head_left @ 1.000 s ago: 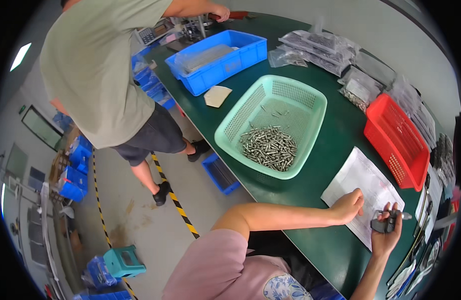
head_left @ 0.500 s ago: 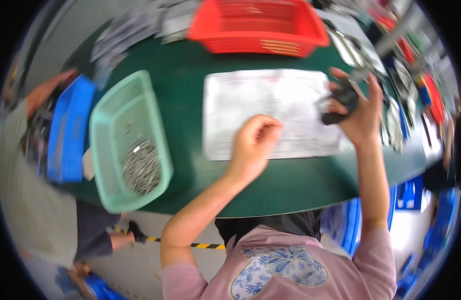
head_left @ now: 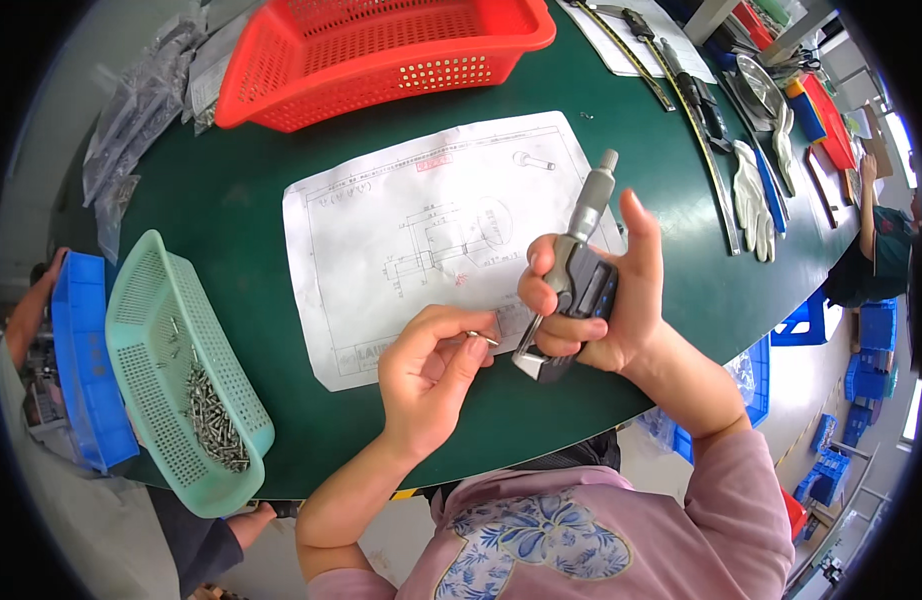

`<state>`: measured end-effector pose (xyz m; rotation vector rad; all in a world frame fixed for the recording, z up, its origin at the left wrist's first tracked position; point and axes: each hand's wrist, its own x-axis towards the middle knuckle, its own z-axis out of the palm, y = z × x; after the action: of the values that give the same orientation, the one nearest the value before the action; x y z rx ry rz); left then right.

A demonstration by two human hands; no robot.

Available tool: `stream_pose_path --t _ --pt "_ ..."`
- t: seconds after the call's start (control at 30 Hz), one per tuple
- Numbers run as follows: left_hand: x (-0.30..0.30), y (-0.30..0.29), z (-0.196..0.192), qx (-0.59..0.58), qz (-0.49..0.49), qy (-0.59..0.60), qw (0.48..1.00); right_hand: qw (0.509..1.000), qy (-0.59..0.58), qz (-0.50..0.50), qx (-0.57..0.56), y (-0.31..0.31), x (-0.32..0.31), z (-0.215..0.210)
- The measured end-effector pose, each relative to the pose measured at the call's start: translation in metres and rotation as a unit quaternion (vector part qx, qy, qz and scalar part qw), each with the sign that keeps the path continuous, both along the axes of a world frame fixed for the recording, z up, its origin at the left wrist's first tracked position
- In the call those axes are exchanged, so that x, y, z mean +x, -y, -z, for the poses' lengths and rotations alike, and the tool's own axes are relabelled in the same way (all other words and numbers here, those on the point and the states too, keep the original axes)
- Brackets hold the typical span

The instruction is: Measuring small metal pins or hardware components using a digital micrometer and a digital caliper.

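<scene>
My left hand [head_left: 421, 380] pinches a small metal pin [head_left: 487, 340] between thumb and fingertip; its shiny end points right. In my right hand [head_left: 631, 315] is a micrometer [head_left: 583, 280], gripped around its dark frame. Its silver thimble tilts up and away, while the curved measuring end sits low, close to the pin but apart from it. Beneath both hands a technical drawing [head_left: 351, 230] on white paper lies on the green table [head_left: 481, 440]. To the left, a pale green basket [head_left: 141, 370] holds a heap of similar metal pins [head_left: 216, 425].
A red basket [head_left: 456, 70] stands at the far side. Right of it lie a caliper [head_left: 636, 25], a long steel ruler [head_left: 716, 190] and white gloves [head_left: 751, 200]. A blue bin [head_left: 86, 360] and another person are at the left edge; plastic bags [head_left: 146, 100] lie far left.
My right hand has brought the micrometer leftward and down, close to my left hand. My left hand has moved left and lower. The view has turned, shifting the baskets and drawing left.
</scene>
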<state>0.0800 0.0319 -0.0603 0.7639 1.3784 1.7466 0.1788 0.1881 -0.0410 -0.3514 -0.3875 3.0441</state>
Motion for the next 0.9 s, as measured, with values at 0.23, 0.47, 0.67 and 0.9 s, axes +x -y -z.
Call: stream_pose_path --t 0.23,0.47,0.67,0.9 --pt "0.007 0.002 0.0 0.041 -0.01 0.079 0.996 1.0 0.006 -0.014 -0.006 0.0 0.0 0.008" --pt "0.001 0.003 -0.001 0.029 -0.005 0.092 0.995 1.0 -0.021 0.003 0.012 0.005 -0.004 0.005" --pt "0.004 0.002 -0.001 0.057 -0.01 0.077 0.995 1.0 0.004 0.006 0.024 0.005 -0.007 0.003" --pt "0.009 -0.004 0.003 0.072 -0.005 0.067 0.995 0.999 -0.001 0.0 0.039 0.002 0.0 0.004"
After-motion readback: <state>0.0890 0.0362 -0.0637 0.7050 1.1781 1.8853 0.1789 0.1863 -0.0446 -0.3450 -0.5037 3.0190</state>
